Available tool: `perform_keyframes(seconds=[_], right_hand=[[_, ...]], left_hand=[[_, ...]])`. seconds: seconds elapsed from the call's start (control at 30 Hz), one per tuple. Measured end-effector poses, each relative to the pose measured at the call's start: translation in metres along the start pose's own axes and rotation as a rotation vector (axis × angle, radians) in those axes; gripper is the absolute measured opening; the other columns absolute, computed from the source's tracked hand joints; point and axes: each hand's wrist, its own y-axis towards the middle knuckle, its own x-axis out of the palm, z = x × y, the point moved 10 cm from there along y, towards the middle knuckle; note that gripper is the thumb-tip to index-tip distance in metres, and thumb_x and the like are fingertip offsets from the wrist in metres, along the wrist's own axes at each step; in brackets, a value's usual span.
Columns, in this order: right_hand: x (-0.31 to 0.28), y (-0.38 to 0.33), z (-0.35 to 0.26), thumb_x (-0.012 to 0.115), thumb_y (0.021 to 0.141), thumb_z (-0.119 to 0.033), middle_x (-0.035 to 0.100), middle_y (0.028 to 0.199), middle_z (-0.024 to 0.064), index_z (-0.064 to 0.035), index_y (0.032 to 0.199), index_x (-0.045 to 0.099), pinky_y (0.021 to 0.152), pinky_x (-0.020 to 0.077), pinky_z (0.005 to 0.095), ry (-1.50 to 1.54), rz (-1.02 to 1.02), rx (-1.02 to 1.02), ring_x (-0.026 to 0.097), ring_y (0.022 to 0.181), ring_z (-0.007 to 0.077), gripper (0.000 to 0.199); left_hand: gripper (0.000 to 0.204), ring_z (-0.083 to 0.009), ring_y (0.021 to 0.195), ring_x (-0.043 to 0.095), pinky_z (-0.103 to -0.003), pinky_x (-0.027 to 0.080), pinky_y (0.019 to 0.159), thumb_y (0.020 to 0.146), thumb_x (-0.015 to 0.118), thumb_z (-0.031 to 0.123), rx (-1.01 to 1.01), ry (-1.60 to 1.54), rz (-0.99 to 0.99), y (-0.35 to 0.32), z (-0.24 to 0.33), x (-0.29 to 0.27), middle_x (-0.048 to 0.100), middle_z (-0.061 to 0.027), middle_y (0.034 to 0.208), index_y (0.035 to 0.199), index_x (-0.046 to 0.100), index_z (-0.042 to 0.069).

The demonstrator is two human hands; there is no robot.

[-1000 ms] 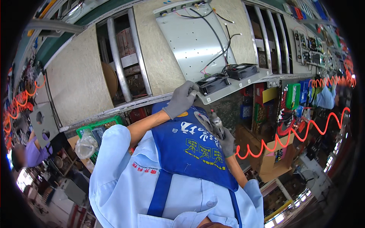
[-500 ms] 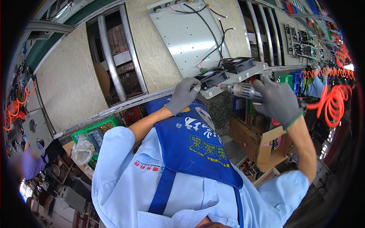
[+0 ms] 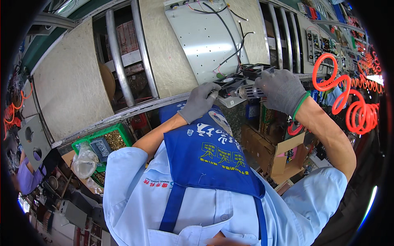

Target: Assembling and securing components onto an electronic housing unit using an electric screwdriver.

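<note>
A grey metal panel (image 3: 201, 45) with small holes lies on the bench, its bent flange toward me. Two black cooling fans sit at that flange: the nearer fan (image 3: 230, 82) on the left and the other fan (image 3: 255, 70) on the right. My left hand (image 3: 200, 102), in a grey glove, is closed at the nearer fan's left corner; whatever its fingertips pinch is hidden. My gloved right hand (image 3: 283, 91) grips an air screwdriver (image 3: 251, 92) held nearly level. Its bit end points left at the flange beside the nearer fan; contact cannot be made out.
Black cables (image 3: 223, 24) run over the panel. Steel rollers (image 3: 117, 57) break up the bench top. Below the bench edge are a green bin (image 3: 117, 139) of small brass-coloured parts and a cardboard box (image 3: 283, 160). An orange coiled hose (image 3: 349, 94) hangs at the right.
My right hand has brought the air screwdriver left and slightly down, onto the flange area by the nearer fan. The orange hose has stretched and swung upward. My left hand stays nearly in place.
</note>
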Motion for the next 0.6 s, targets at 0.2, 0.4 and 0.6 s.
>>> perform_keyframes(seconds=[0.2, 0.4, 0.6], right_hand=[[-0.011, -0.013, 0.010, 0.080, 0.066, -0.027, 0.062, 0.094, 0.0091, -0.0106, 0.098, 0.065, 0.074, 0.0543, 0.0394, 0.068, 0.021, 0.028, 0.065, 0.091, 0.0270, 0.039], [-0.007, -0.040, 0.023, 0.080, 0.064, -0.025, 0.062, 0.096, 0.0105, -0.0091, 0.099, 0.064, 0.074, 0.0545, 0.0400, 0.176, 0.173, 0.070, 0.065, 0.090, 0.0292, 0.041], [0.017, -0.063, 0.024, 0.080, 0.063, -0.024, 0.062, 0.097, 0.0099, -0.0106, 0.099, 0.064, 0.070, 0.0549, 0.0403, 0.184, 0.300, 0.084, 0.066, 0.082, 0.0288, 0.042]], left_hand=[[0.029, -0.0227, 0.089, 0.066, -0.033, 0.052, 0.078, 0.084, 0.066, 0.006, 0.059, 0.040, -0.080, 0.006, 0.021, 0.002, 0.066, -0.0131, 0.099, 0.113, 0.065, 0.003], [0.031, -0.0299, 0.085, 0.065, -0.037, 0.052, 0.077, 0.082, 0.067, 0.009, 0.167, 0.258, -0.209, 0.023, 0.027, 0.011, 0.063, -0.0153, 0.097, 0.112, 0.063, 0.007], [0.024, -0.0276, 0.083, 0.066, -0.036, 0.052, 0.076, 0.083, 0.064, 0.007, 0.090, 0.207, -0.104, 0.022, 0.007, 0.001, 0.066, -0.0146, 0.094, 0.107, 0.064, 0.005]])
